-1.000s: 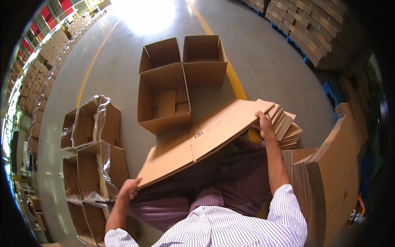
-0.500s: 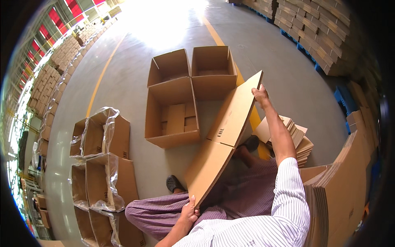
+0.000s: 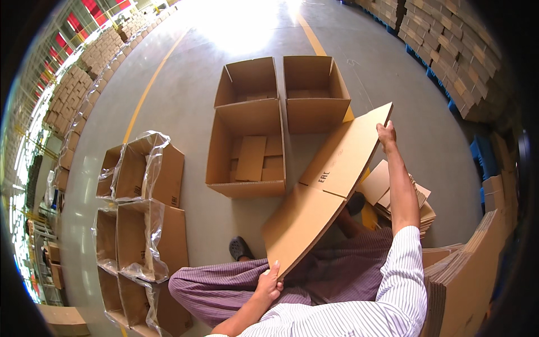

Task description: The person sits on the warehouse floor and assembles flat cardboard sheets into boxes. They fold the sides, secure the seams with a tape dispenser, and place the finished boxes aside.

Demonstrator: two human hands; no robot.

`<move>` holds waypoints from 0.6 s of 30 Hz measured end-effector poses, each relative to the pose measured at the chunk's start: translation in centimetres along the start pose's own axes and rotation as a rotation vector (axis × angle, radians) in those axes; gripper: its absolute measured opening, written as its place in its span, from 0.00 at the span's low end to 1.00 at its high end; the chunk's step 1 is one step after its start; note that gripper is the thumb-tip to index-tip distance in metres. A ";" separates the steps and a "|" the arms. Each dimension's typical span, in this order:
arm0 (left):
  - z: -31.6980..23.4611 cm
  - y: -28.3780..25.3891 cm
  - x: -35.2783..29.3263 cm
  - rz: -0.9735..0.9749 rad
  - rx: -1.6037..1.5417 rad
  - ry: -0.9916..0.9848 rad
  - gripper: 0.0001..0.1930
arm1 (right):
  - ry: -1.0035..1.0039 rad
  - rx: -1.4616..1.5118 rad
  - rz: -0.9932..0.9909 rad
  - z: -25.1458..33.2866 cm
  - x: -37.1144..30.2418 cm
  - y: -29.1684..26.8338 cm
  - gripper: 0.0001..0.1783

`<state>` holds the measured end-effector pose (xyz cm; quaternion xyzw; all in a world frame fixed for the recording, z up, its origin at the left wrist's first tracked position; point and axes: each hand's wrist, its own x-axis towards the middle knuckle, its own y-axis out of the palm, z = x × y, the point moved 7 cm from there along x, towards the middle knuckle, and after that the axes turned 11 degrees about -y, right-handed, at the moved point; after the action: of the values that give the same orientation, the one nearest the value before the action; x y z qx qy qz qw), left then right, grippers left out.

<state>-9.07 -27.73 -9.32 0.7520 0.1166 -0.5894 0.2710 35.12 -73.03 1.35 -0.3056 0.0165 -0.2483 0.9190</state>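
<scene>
A folded-flat cardboard box [image 3: 314, 185] slants across my lap, its far end raised to the right. My left hand [image 3: 270, 284] grips the near lower corner, thumb on top. At the far upper corner my right hand [image 3: 387, 136] is closed on the edge. A slit and a crease run across the middle of the cardboard. Past it stand three open-topped boxes: a near one [image 3: 245, 121] with flaps inside its bottom, a far left one [image 3: 247, 80] and a far right one [image 3: 316, 115].
Several boxes with clear plastic liners [image 3: 168, 174] stand at my left. To my right lie a pile of cardboard pieces [image 3: 418, 205] and a stack of flat cardboard boxes [image 3: 466, 281]. Stacked cardboard on blue pallets [image 3: 438, 84] lines the far right. A dark clog [image 3: 240, 247] shows on my foot.
The view has shifted, so the standing boxes sit a little differently in it. Both hands keep hold of the folded box, which appears slightly farther right and opened a little more.
</scene>
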 end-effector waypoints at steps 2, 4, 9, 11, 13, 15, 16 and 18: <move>-0.6 -1.9 -1.1 -0.043 0.032 0.010 0.18 | -0.058 0.003 -0.011 -0.6 -1.3 -0.7 0.25; -0.9 -4.9 -2.5 -0.091 0.061 0.023 0.17 | -0.097 0.115 -0.049 -2.1 -3.8 -1.9 0.17; -3.1 -12.1 -7.6 -0.182 0.240 0.114 0.14 | 0.190 0.476 -0.048 -7.4 -15.2 -6.2 0.09; -5.2 -15.8 -9.1 -0.263 0.304 0.167 0.16 | 0.384 0.521 0.130 -9.1 -20.8 -6.6 0.07; -8.3 -18.9 -9.9 -0.359 0.367 0.238 0.14 | 0.466 0.718 0.065 -10.7 -25.8 -6.8 0.07; -11.6 -21.5 -10.0 -0.376 0.381 0.238 0.12 | 0.565 0.806 0.101 -12.0 -30.4 -6.3 0.08; -13.3 -23.2 -9.8 -0.443 0.373 0.289 0.12 | 0.603 0.870 0.097 -11.4 -32.6 -5.4 0.08; -16.5 -26.2 -9.1 -0.485 0.328 0.367 0.10 | 0.655 0.972 0.086 -9.8 -36.4 -3.6 0.08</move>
<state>-10.94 4.19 -5.15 0.8294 0.2427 -0.5025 -0.0269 -0.14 -63.96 -8.97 0.2442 0.1962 -0.2712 0.9101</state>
